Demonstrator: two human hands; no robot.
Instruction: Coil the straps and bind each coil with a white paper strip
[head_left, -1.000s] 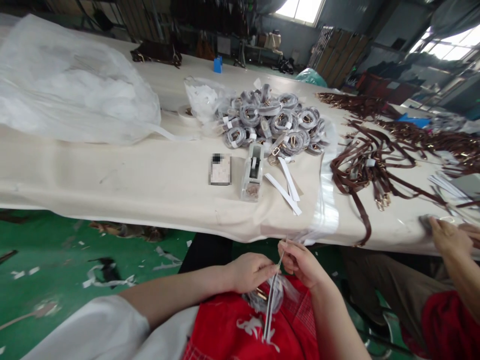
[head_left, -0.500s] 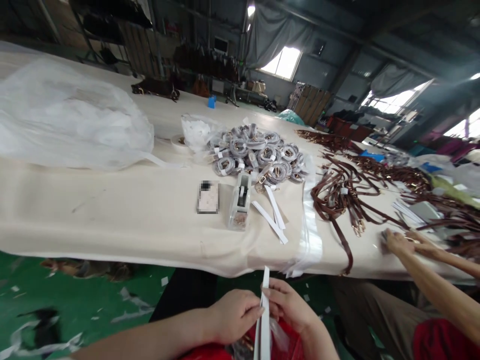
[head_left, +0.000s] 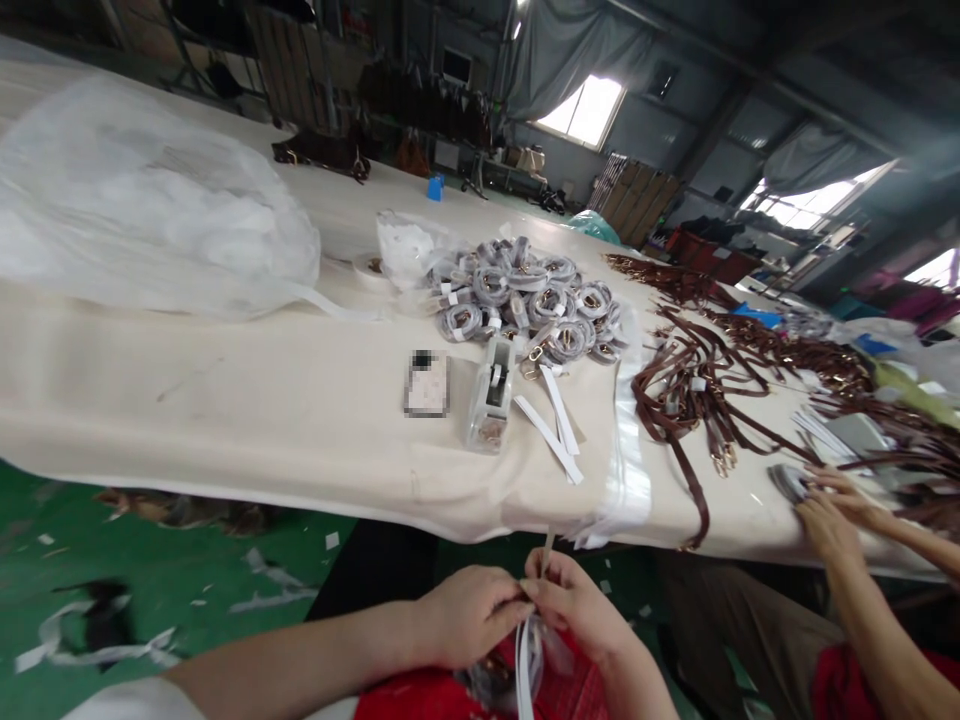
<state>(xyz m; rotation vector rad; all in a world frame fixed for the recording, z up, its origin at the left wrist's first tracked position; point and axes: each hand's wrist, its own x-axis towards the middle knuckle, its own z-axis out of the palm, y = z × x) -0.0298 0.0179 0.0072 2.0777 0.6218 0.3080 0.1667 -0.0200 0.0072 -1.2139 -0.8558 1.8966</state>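
My left hand (head_left: 476, 612) and my right hand (head_left: 571, 600) meet low in the middle, above my lap, fingertips pinched together. Between them are narrow white strips (head_left: 523, 668), bent and hanging below the fingers. A thin beige end (head_left: 549, 548) pokes up past my right fingers. Clear plastic around something dark (head_left: 489, 682) lies in my lap beneath the hands, partly hidden. On the table in front, loose white strips (head_left: 551, 440) lie beside a tape dispenser (head_left: 491, 400). Behind these is a heap of coiled straps in clear wrapping (head_left: 525, 295).
Brown straps with metal clasps (head_left: 697, 400) spread over the right of the table (head_left: 315, 400). A large translucent bag (head_left: 150, 210) covers the far left. Clear plastic sleeves (head_left: 626, 460) hang over the front edge. At right, a co-worker's hands (head_left: 829, 505) hold a coiled strap.
The strips, straight and upright between my hands before, now bend and hang lower. My fingertips have come together. The co-worker's hands moved right, with a coil now showing.
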